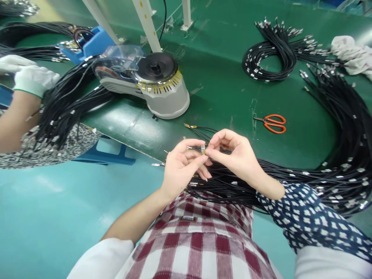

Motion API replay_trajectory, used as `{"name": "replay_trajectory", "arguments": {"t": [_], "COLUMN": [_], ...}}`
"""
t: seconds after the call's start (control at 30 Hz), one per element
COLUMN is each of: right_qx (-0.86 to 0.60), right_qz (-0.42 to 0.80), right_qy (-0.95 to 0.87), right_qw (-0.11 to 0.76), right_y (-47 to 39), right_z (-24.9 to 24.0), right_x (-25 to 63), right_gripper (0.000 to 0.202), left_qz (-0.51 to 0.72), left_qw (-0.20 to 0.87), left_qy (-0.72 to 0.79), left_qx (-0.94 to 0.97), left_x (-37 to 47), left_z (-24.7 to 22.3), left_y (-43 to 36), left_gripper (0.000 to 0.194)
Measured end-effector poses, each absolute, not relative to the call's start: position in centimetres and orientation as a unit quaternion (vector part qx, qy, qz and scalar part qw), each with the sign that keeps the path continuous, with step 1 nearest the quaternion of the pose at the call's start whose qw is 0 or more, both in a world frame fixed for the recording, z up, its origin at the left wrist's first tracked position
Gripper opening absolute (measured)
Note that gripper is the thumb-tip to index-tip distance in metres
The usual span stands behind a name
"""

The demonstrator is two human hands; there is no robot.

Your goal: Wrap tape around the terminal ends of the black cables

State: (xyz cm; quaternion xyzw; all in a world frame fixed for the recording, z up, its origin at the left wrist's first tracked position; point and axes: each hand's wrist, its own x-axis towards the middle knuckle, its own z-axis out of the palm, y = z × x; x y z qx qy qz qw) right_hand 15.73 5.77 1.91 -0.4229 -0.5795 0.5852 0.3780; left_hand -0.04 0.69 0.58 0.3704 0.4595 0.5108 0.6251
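Black cables (350, 112), slender and bunched together, show small whitish patches (345, 166).

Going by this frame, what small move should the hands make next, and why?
Probably the right hand should fold the small pale piece over while the left hand steadies it: the fingertips of both hands meet at it, and nearby cable ends carry yellow wraps. Whether a cable already lies against the piece is too small to tell.
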Motion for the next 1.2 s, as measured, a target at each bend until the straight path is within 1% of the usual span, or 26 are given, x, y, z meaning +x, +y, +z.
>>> {"name": "replay_trajectory", "arguments": {"t": [0.13,0.3,0.43,0.77,0.97,1.2], "right_qx": [-0.413,-0.409,-0.414,-0.412,-0.399,-0.399], "right_qz": [0.573,0.614,0.643,0.666,0.682,0.670], "right_qy": [-0.591,-0.565,-0.534,-0.503,-0.485,-0.498], "right_qw": [0.390,0.369,0.361,0.366,0.375,0.379], "right_y": [5.6,6.0,6.2,6.3,6.4,6.4], "right_z": [2.1,1.9,1.7,1.5,1.5,1.4], "right_x": [15.5,15.7,16.0,16.0,16.0,16.0], "right_gripper": [0.021,0.030,0.035,0.034,0.035,0.036], "left_qz": [0.522,0.528,0.521,0.521,0.529,0.488], "left_qw": [0.617,0.624,0.633,0.636,0.644,0.707], "left_qy": [0.453,0.433,0.432,0.433,0.434,0.441], "left_qx": [0.377,0.381,0.376,0.369,0.341,0.260], "left_x": [-0.1,-0.3,-0.4,-0.4,-0.1,-0.3], "left_z": [0.5,0.2,0.3,0.1,-0.2,-0.1], "left_y": [0.8,0.9,1.0,1.1,1.2,1.7], "left_gripper": [0.028,0.022,0.023,0.027,0.039,0.030]}}
